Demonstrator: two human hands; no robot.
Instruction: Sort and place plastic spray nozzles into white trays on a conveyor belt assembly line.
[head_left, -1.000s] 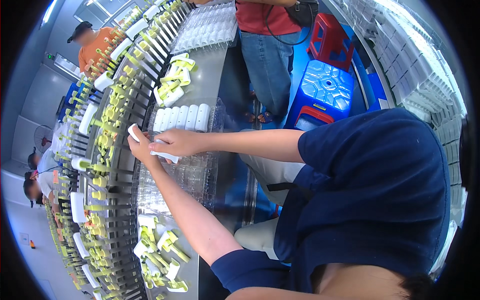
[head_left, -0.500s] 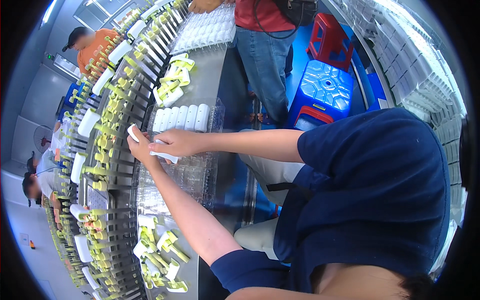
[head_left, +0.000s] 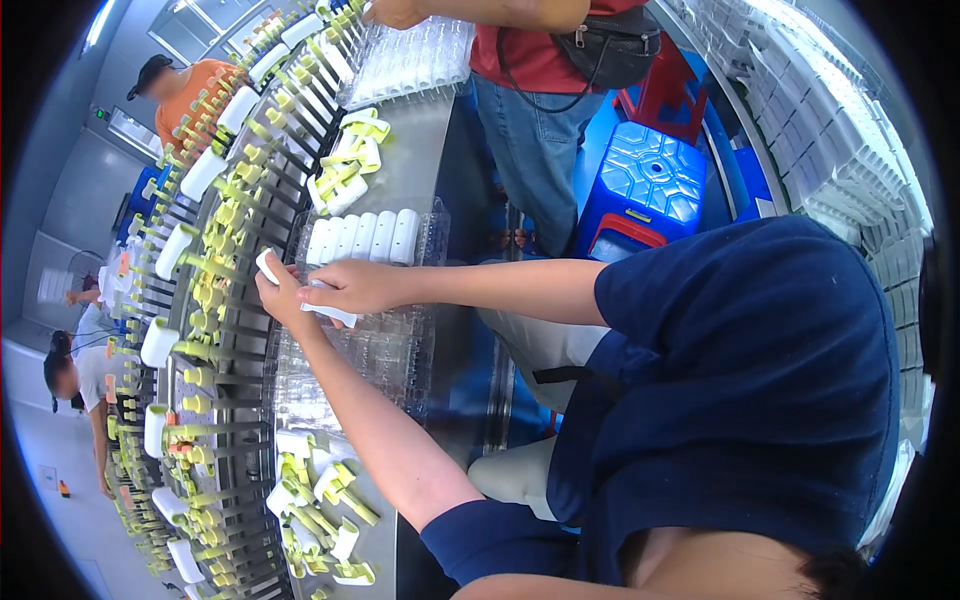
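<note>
My left hand [head_left: 282, 296] is closed round a small white plastic shell [head_left: 267, 266], whose rounded end sticks out past the fingers. Close against it, my right hand [head_left: 355, 286] grips a white piece [head_left: 332, 316] with a flat, thin edge; whether this is a cloth or another plastic part, I cannot tell. Both hands are over a clear plastic tray [head_left: 350, 370]. Just beyond them, several white shells [head_left: 365, 237] lie side by side in a row in the tray.
A line of racks with yellow-green holders [head_left: 205, 290] carries white shells past the bench. Loose yellow-green holders with white shells [head_left: 320, 505] lie at the near end, more [head_left: 350, 160] at the far end. A co-worker [head_left: 530, 90] stands beside a filled tray [head_left: 410, 60]; a blue stool [head_left: 650, 170] stands behind.
The holders on the line have shifted toward the lower part of the picture. The co-worker in red has stretched an arm toward the racks. My hands have hardly moved.
</note>
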